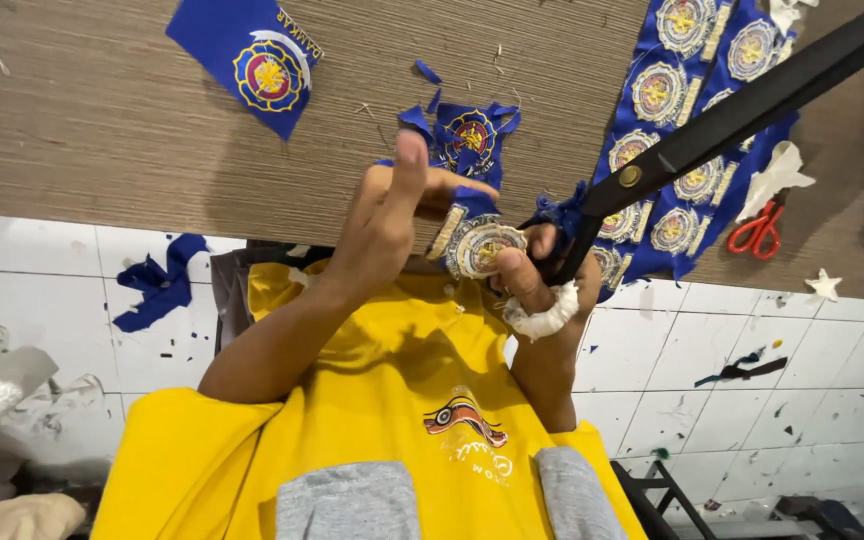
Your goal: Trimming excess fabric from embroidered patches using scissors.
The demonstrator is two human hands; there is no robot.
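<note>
Scissors (742,110), black, gripped in right hand (542,285); left hand (387,225) pinches round embroidered patch (482,248) just beside blades, above yellow shirt (372,400).

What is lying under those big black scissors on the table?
Under the black scissors lies a blue cloth strip of round gold-and-white embroidered badges, on the brown table. The blades cover some badges, so their count is unclear. The right hand hides the handles.

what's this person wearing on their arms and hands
Both forearms are bare, no gloves or watch. Short yellow sleeves end above the elbows. The left hand wears nothing; the right hand has a white cloth band wrapped at the thumb base.
</note>
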